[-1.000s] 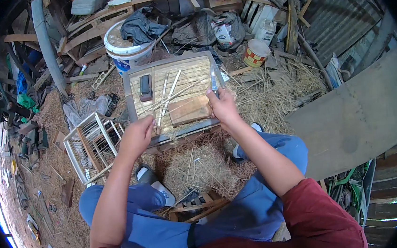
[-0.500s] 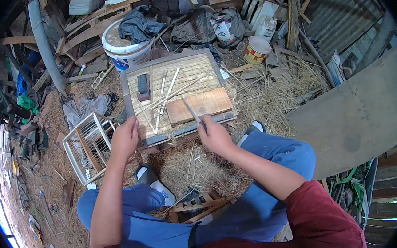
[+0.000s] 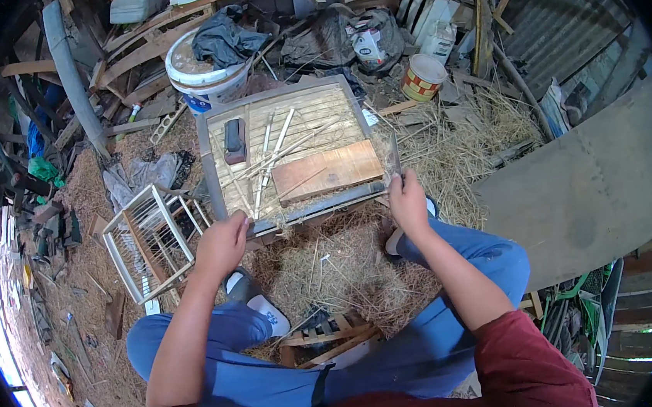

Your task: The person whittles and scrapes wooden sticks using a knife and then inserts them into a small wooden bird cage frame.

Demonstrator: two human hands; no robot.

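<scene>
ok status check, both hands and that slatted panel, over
Left hand closed on near edge of slatted panel. Right hand gripping a thin blade at the panel's right corner. Wooden board and loose sticks lying on top.

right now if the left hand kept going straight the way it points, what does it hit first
The left hand sits at the near left corner of the slatted work board, pointing up and across it. Going straight on, it would probably meet the thin sticks first, though depth is hard to judge.
</scene>
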